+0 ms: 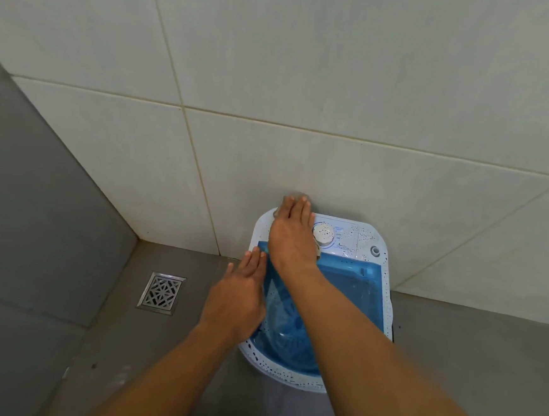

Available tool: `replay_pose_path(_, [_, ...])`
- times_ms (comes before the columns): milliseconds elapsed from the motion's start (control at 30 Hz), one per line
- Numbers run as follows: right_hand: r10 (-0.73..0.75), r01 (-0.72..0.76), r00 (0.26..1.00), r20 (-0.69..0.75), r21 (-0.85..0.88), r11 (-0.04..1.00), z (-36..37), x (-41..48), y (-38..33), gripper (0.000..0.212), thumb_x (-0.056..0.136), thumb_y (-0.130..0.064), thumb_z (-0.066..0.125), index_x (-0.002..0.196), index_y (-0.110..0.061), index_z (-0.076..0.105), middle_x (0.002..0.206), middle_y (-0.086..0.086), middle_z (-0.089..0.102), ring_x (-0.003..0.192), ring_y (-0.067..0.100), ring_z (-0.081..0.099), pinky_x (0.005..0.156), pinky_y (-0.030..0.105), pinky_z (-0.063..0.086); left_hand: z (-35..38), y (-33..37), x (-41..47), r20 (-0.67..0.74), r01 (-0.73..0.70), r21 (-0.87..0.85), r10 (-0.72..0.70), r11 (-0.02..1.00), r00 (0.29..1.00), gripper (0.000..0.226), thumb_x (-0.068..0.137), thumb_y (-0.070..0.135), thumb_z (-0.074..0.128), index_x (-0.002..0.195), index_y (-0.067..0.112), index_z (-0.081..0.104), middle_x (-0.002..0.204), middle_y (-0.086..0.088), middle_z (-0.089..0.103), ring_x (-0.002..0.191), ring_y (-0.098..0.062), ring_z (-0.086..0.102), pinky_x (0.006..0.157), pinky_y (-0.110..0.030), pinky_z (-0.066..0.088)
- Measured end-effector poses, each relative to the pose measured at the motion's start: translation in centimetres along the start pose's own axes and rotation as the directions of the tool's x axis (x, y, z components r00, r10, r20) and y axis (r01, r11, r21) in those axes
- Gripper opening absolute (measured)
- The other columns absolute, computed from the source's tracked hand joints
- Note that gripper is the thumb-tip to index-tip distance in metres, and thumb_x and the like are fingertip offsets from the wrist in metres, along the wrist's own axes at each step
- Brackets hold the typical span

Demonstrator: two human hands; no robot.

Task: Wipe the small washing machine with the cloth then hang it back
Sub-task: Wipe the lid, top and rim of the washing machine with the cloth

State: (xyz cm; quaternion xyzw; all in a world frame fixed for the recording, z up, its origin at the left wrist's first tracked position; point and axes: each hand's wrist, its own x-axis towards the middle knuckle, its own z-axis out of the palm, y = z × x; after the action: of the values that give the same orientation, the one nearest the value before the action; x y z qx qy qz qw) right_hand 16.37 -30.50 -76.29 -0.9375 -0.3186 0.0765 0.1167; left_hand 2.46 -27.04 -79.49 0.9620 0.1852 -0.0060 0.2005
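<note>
Washer [355,289] is set lengthwise up-frame, dial [323,233] end to the wall [342,82] — cloth [292,197] pressed under the flat right hand [292,238], left hand [240,290] flat on its rim.

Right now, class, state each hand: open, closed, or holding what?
Left hand: open, resting flat on the left rim of the washing machine.
Right hand: open, straight fingers pressing the cloth onto its back corner.
</note>
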Motion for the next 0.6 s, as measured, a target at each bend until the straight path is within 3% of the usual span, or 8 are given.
replay_pose_path(300, [0.027,-0.025,1.0,0.014,-0.127,0.992,-0.2,-0.9,-0.5,0.06,0.1,-0.004,0.037,0.147,0.013,0.003,0.152,0.04,0.008,0.144,0.048,0.006,0.12,0.051,0.011,-0.2,0.3,-0.2,0.002,0.006,-0.014,-0.006,1.0,1.0,0.066,0.092,0.027,0.018,0.155,0.014,0.009,0.162,-0.004,0.009,0.149,-0.019,0.01,0.121,-0.041,0.014])
replay_pose_path(433, [-0.153,0.158,0.987,0.054,-0.112,0.981,-0.2,-0.4,-0.5,0.073,0.095,-0.013,0.051,0.15,0.006,0.006,0.157,0.03,0.007,0.148,0.039,0.001,0.121,0.045,0.005,-0.2,0.3,-0.1,-0.024,-0.014,-0.014,0.014,1.0,1.0,0.063,0.096,0.018,0.028,0.155,0.015,0.01,0.162,-0.003,0.01,0.149,-0.02,0.013,0.119,-0.04,0.014])
replay_pose_path(600, [-0.408,0.411,0.906,0.11,-0.004,0.912,-0.5,0.4,-0.1,0.062,0.084,-0.01,0.061,0.141,-0.005,0.038,0.151,0.014,0.032,0.143,0.027,0.018,0.12,0.038,0.012,-0.3,0.5,-0.2,-0.03,-0.007,-0.023,0.007,1.0,1.0,0.063,0.095,0.012,0.032,0.155,0.016,0.015,0.162,-0.002,0.012,0.149,-0.02,0.013,0.119,-0.04,0.014])
